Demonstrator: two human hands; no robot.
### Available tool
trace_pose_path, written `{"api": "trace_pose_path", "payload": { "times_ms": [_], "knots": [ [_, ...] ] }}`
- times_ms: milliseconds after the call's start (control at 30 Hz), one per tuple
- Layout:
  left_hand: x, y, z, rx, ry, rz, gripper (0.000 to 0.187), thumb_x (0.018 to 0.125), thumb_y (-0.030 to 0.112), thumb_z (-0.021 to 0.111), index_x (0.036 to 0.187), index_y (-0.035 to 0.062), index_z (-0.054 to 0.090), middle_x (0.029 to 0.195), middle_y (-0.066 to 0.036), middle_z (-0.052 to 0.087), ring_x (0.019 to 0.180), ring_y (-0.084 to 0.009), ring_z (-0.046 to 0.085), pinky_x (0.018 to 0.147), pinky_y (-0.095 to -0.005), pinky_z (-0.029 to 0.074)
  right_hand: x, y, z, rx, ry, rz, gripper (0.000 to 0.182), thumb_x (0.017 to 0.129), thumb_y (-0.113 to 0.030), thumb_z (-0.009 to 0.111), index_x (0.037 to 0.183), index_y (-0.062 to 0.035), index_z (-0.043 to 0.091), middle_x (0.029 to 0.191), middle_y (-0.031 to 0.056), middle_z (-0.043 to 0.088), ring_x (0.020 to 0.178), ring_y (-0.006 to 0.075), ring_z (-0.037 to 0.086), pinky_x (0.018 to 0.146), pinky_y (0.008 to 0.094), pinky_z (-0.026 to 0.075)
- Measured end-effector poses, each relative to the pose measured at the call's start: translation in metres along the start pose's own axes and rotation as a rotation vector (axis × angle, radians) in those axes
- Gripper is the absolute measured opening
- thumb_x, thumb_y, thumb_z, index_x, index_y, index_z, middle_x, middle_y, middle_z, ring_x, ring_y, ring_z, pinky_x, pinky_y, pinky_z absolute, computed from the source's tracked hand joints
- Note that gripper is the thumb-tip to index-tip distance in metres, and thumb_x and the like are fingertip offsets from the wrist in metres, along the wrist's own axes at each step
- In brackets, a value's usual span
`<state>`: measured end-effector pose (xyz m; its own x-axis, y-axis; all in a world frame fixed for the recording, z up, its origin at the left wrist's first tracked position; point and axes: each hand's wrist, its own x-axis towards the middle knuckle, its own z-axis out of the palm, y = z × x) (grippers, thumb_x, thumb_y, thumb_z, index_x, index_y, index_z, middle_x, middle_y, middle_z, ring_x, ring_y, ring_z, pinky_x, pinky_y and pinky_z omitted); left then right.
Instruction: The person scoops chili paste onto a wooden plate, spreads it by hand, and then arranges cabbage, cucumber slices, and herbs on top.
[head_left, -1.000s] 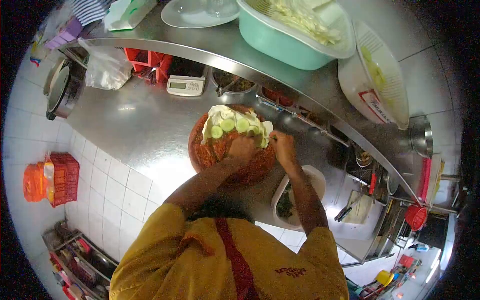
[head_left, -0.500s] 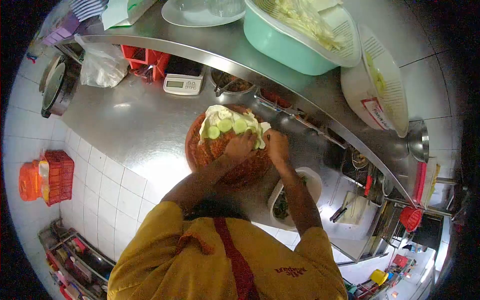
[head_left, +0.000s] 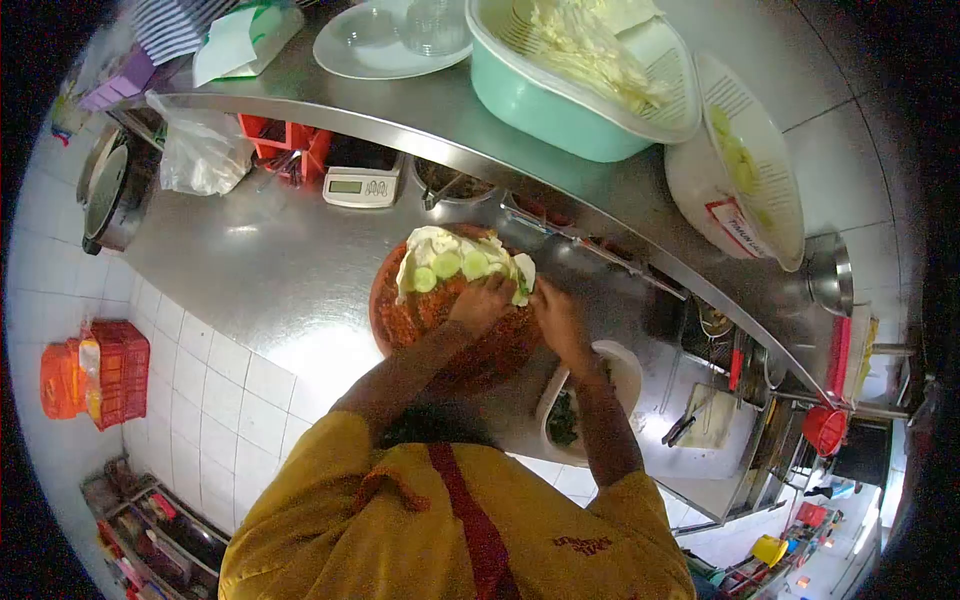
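Observation:
A round reddish-brown dish [head_left: 392,325] full of chunky red paste sits on the steel counter. Pale cabbage leaves [head_left: 432,245] line its far side, with cucumber slices [head_left: 446,265] laid in a row on them. At the right end of that row, my left hand [head_left: 484,304] reaches over the paste with its fingers bent in among the cucumber and a bit of green leaf [head_left: 521,293]. Close beside it, my right hand [head_left: 558,318] has its fingers drawn together at the dish's right rim, by the cabbage. What either hand's fingertips hold is hidden.
A white tub [head_left: 625,375] of dark greens stands under my right forearm. Beyond the dish are a kitchen scale [head_left: 362,187] and sunken food containers [head_left: 452,183]. The overhead shelf [head_left: 400,115] carries a green basin [head_left: 560,115] and a white basket [head_left: 735,190]. Tongs [head_left: 680,427] lie at right.
The view has tilted slightly, so the dish sits a little lower. My right hand's fingers have shifted slightly at the rim; my left hand stays by the cucumber slices.

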<state>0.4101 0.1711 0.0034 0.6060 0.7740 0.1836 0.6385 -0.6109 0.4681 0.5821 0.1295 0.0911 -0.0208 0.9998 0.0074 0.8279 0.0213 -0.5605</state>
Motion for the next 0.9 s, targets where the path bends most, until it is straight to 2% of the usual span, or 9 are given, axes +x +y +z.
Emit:
{"api": "trace_pose_path", "payload": {
  "times_ms": [100, 200, 367, 433, 500, 567, 633, 700, 900],
  "knots": [
    [-0.004, 0.006, -0.02, -0.02, 0.007, -0.007, 0.044, 0.083, 0.031, 0.065, 0.116, 0.0034, 0.054, 0.116, -0.019, 0.054, 0.099, -0.0364, 0.058, 0.086, -0.0452, 0.05, -0.035, 0.026, -0.054, 0.336, -0.014, 0.154, 0.047, 0.093, -0.022, 0.06, 0.136, -0.0062, 0.048, 0.127, 0.0133, 0.059, 0.106, 0.0241, 0.062, 0.087, 0.038, 0.05],
    [-0.014, 0.009, -0.017, 0.034, 0.032, -0.087, 0.037, 0.083, 0.031, 0.065, 0.107, 0.0039, 0.06, 0.109, -0.017, 0.059, 0.098, -0.0349, 0.059, 0.085, -0.046, 0.049, -0.095, 0.085, -0.092, 0.603, 0.141, 0.272, 0.037, 0.092, -0.022, 0.058, 0.125, -0.006, 0.057, 0.115, 0.0158, 0.064, 0.103, 0.0273, 0.063, 0.085, 0.0372, 0.051],
    [-0.018, 0.078, -0.096, -0.019, 0.142, -0.037, 0.022, 0.087, 0.026, 0.065, 0.098, 0.0067, 0.063, 0.105, -0.015, 0.061, 0.084, -0.0345, 0.064, 0.072, -0.0429, 0.053, -0.185, 0.119, -0.12, -0.133, 0.116, 0.348, 0.021, 0.088, -0.015, 0.059, 0.106, -0.0038, 0.062, 0.104, 0.014, 0.066, 0.089, 0.03, 0.066, 0.074, 0.039, 0.054],
    [-0.026, 0.083, -0.083, -0.199, 0.122, -0.029, 0.018, 0.087, 0.022, 0.065, 0.095, 0.0067, 0.064, 0.099, -0.015, 0.063, 0.082, -0.0338, 0.064, 0.071, -0.0416, 0.052, -0.216, 0.15, -0.088, -0.478, -0.161, 0.167, 0.019, 0.086, -0.018, 0.066, 0.093, -0.0009, 0.066, 0.088, 0.0183, 0.066, 0.081, 0.0235, 0.065, 0.072, 0.0365, 0.052],
    [-0.034, 0.089, -0.069, -0.32, 0.082, -0.066, 0.015, 0.087, 0.019, 0.065, 0.093, 0.0059, 0.065, 0.093, -0.014, 0.064, 0.08, -0.0328, 0.065, 0.07, -0.04, 0.052, -0.216, 0.119, -0.075, -0.276, -0.41, 0.326, 0.018, 0.082, -0.015, 0.066, 0.093, -0.0012, 0.065, 0.093, 0.0191, 0.066, 0.086, 0.0316, 0.065, 0.076, 0.0411, 0.053],
    [-0.038, 0.103, -0.056, -0.383, 0.034, -0.136, 0.014, 0.087, 0.017, 0.064, 0.092, 0.0044, 0.065, 0.088, -0.014, 0.064, 0.079, -0.0316, 0.065, 0.069, -0.0384, 0.052, -0.246, 0.15, 0.001, 0.085, 0.036, 0.303, 0.019, 0.079, -0.015, 0.066, 0.093, -0.0014, 0.064, 0.092, 0.0197, 0.065, 0.086, 0.0356, 0.063, 0.077, 0.0422, 0.052],
    [-0.034, 0.126, -0.064, -0.422, -0.013, -0.159, 0.014, 0.087, 0.018, 0.064, 0.092, 0.0041, 0.065, 0.087, -0.014, 0.064, 0.079, -0.0297, 0.065, 0.069, -0.038, 0.052, -0.249, 0.149, 0.028, 0.061, 0.142, 0.287, 0.02, 0.079, -0.015, 0.067, 0.093, -0.0019, 0.063, 0.091, 0.0191, 0.065, 0.086, 0.0355, 0.063, 0.076, 0.0423, 0.052],
    [-0.034, 0.138, -0.064, -0.422, -0.018, -0.098, 0.015, 0.087, 0.018, 0.063, 0.092, 0.0036, 0.065, 0.087, -0.014, 0.064, 0.077, -0.0278, 0.065, 0.069, -0.0373, 0.052, -0.242, 0.15, 0.038, -0.334, -0.1, 0.281, 0.019, 0.082, -0.017, 0.067, 0.094, -0.0025, 0.062, 0.089, 0.0172, 0.065, 0.085, 0.0313, 0.064, 0.073, 0.0415, 0.052],
    [-0.038, 0.157, -0.055, -0.428, -0.03, -0.049, 0.018, 0.088, 0.019, 0.063, 0.094, 0.0022, 0.065, 0.09, -0.015, 0.065, 0.07, -0.0247, 0.065, 0.064, -0.0351, 0.052, -0.227, 0.124, -0.031, 0.254, 0.068, 0.459, 0.021, 0.086, -0.019, 0.066, 0.092, 0.0006, 0.063, 0.083, 0.0095, 0.064, 0.077, 0.0157, 0.062, 0.068, 0.0365, 0.051]
  ]
}}
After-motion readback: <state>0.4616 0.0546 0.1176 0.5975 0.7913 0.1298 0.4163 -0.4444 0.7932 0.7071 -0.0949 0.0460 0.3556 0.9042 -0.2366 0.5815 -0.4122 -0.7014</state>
